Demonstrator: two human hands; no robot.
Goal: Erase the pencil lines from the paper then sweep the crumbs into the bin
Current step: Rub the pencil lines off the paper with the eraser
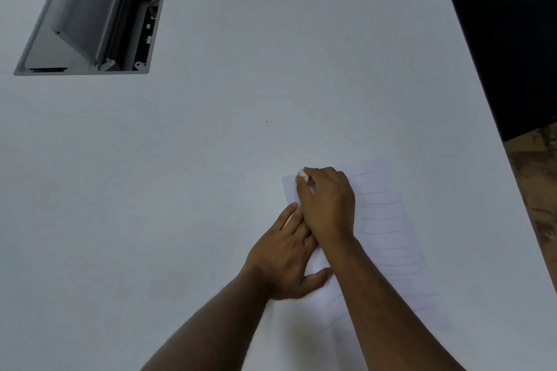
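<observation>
A white sheet of paper (388, 220) lies on the white table, right of centre, with faint pencil lines running across it. My right hand (327, 202) is at the sheet's far left corner and pinches a small white eraser (303, 175) against the paper. My left hand (286, 253) rests flat on the paper's left edge, fingers straight, partly tucked under my right wrist. No crumbs are plain to see at this size, and no bin is in view.
The white table (211, 144) fills most of the view. An open grey cable box (96, 15) is set into it at the far left. The table's right edge runs diagonally, with a dark object (509, 39) and brown floor (539, 190) beyond.
</observation>
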